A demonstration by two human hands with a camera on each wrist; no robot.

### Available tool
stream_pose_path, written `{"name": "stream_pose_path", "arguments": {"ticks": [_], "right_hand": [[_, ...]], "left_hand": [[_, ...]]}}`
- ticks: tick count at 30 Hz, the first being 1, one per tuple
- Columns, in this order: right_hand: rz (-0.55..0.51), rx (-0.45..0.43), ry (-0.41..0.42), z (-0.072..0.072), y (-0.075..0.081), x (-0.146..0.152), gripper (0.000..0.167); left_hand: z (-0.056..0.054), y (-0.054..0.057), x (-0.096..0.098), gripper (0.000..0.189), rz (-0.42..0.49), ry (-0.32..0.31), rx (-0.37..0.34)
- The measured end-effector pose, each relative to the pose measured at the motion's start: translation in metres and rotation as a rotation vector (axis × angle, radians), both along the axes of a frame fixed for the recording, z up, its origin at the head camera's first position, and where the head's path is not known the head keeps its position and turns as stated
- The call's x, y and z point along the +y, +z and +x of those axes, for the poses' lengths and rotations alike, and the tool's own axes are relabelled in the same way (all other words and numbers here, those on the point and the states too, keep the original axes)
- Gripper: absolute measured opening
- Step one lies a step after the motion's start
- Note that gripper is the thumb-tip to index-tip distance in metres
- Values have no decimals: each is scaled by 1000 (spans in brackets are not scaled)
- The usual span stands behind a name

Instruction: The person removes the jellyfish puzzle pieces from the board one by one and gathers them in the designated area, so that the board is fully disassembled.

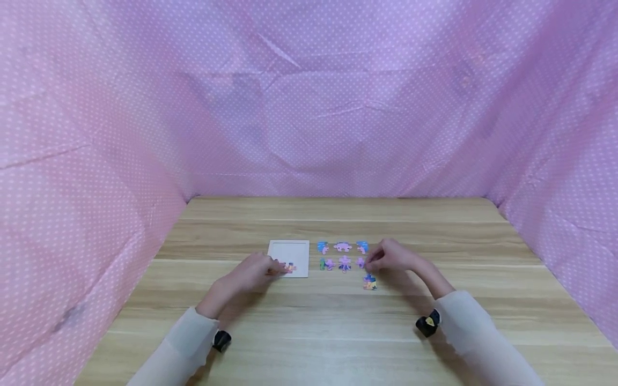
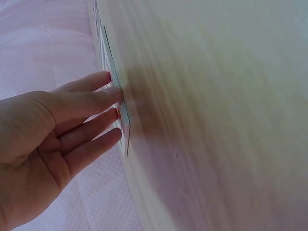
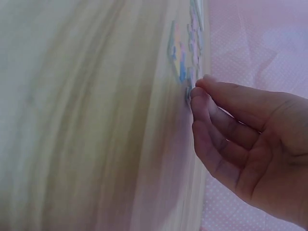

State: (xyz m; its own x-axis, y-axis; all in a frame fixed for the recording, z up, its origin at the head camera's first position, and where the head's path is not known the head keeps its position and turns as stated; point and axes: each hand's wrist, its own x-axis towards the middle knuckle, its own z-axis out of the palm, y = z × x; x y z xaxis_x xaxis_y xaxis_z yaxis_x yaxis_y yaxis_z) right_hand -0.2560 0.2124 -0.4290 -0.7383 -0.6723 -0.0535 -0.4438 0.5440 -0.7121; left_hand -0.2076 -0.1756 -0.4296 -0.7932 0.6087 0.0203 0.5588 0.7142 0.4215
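Observation:
My left hand (image 1: 255, 268) rests its fingertips on the lower part of a white puzzle tray (image 1: 291, 252). Beside those fingertips, a colourful jigsaw piece (image 1: 290, 267) lies inside the tray along its near edge. In the left wrist view the fingers (image 2: 91, 103) reach out fairly straight onto the tray's edge. Over on the right, my right hand (image 1: 392, 255) pinches a small purple jigsaw piece (image 1: 360, 262) at its right side, with thumb and forefinger together. That hand's fingertips cover part of the piece. Just below them lies a yellow and blue jigsaw piece (image 1: 369, 282).
Between tray and right hand, loose pieces lie in two rows: a blue-and-pink corner piece (image 1: 322, 247), a pink piece with eyes (image 1: 343, 246), another blue corner piece (image 1: 362, 246), a green-and-purple piece (image 1: 326, 264) and a purple piece (image 1: 344, 263). Dotted pink cloth (image 1: 309, 134) hangs behind the wooden table (image 1: 309, 332).

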Motion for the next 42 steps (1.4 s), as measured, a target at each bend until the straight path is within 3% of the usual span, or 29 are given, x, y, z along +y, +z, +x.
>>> {"name": "stream_pose_path", "arguments": {"ticks": [10,20,31,34,42], "right_hand": [[-106,-153,-78,-6,2,-17,19],[-116,-111,-105,-11,5,-52,24],[-127,-156,-70,-14,1,-81,21],[-161,-210,-58,-14,-2,-87,21],[-197,-281,-72,-12,-9,-108,19]], "left_hand": [[-1,-2,-1,23,12,-16,16],[-1,-4,1,22,7,-7,50],[4,-6,2,26,15,27,8],[6,-6,3,27,3,50,3],[9,-7,4,27,6,44,60]]}}
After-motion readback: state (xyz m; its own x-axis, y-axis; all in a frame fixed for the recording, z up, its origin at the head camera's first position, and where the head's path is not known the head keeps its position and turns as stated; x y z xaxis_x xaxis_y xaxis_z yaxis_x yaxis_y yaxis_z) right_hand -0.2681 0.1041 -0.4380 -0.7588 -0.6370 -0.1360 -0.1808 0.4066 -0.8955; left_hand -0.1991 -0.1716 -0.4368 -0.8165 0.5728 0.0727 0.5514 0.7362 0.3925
